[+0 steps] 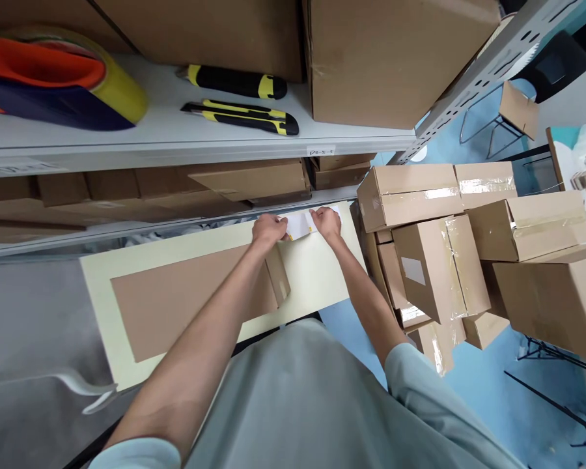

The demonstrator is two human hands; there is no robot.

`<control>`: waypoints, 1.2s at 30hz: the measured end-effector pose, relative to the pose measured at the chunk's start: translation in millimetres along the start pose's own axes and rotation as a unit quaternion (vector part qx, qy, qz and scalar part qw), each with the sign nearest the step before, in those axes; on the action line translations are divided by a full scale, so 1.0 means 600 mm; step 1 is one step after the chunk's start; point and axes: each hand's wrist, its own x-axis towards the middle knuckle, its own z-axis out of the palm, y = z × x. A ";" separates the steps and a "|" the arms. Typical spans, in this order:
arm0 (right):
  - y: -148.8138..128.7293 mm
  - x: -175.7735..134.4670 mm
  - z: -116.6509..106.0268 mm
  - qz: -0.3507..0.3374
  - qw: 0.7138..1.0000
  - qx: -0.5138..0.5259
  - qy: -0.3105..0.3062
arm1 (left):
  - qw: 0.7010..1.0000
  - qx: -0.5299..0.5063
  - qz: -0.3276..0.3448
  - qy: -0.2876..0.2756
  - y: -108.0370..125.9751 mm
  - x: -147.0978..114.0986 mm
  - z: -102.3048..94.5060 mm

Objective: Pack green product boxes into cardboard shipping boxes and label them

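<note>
A small white paper piece [299, 225], with orange-yellow marks at its edges, is stretched between my two hands. My left hand [269, 230] pinches its left end, and the fingers of my right hand [327, 222] close on the right end. Both hands are just above a long cream-coloured board [322, 280]. On that board, left of the paper, lies a flat brown cardboard piece [185, 296] with a folded edge near its right end; my left forearm crosses over it and hides part.
Above the board, a shelf [161, 130] holds two utility knives [239, 81], a tape dispenser [58, 85] and large cartons [371, 65]. More cartons fill the lower shelf [254, 179]. Taped boxes [439, 267] are stacked at the right. A chair [517, 111] stands behind.
</note>
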 end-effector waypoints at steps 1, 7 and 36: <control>-0.005 0.013 0.010 0.025 1.000 -0.003 -0.016 | 1.000 0.005 0.000 -0.001 0.000 -0.002 -0.001; -0.012 0.045 0.059 0.093 0.995 -0.009 -0.039 | 0.999 0.036 -0.001 -0.002 0.000 -0.011 0.001; -0.019 0.049 0.066 0.156 0.987 -0.010 -0.039 | 0.997 0.075 0.000 -0.020 0.019 -0.012 -0.007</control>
